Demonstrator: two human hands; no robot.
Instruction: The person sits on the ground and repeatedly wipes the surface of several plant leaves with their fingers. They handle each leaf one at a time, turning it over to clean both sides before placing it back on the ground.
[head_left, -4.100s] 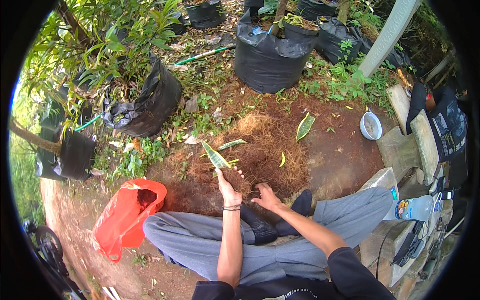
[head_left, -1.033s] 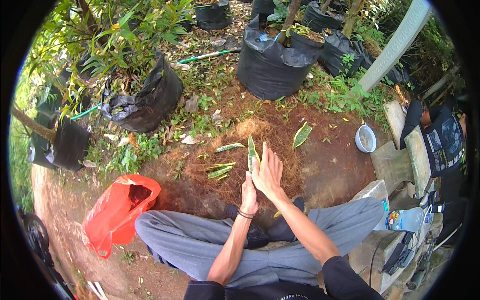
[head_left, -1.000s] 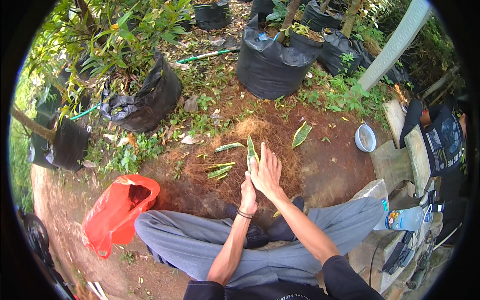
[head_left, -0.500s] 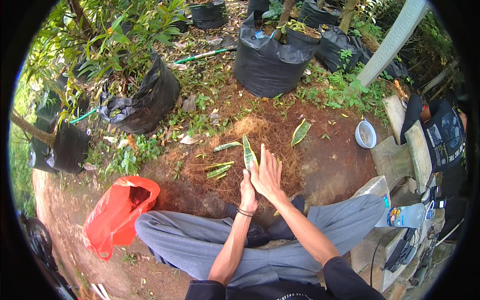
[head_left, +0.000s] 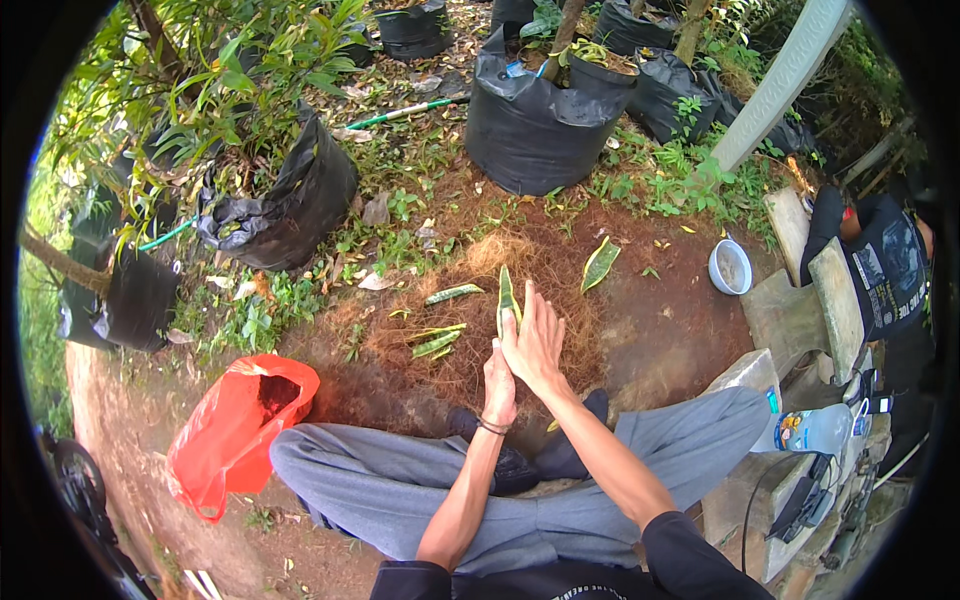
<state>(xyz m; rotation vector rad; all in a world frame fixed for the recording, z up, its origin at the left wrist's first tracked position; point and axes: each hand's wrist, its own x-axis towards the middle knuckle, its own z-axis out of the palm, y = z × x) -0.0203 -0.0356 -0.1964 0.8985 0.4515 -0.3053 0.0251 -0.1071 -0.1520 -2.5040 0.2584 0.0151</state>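
Note:
Between my two hands a pointed snake plant leaf [head_left: 506, 292], green with yellow edges, stands tip away from me. My left hand [head_left: 498, 385] is closed about its lower end, its grip partly covered by the other hand. My right hand [head_left: 537, 347] lies against the leaf from the right, thumb across it and fingers stretched out together. Beyond and left of the hands, a short leaf piece [head_left: 452, 294] and some narrow cut leaf strips [head_left: 437, 342] lie on brown coconut fibre [head_left: 497, 250]. Another yellow-edged leaf [head_left: 600, 264] rests at the right of the fibre.
A red plastic bag [head_left: 225, 430] with dark material inside stands at the left. Black grow bags [head_left: 535, 130] with plants line the far side. On the right are a white bowl [head_left: 731, 268], a water bottle [head_left: 815, 431] on a stone bench, and another person [head_left: 885, 265].
The leaf has shifted slightly right and swung from a leftward lean to nearly upright in the picture. Both hands still have it between them.

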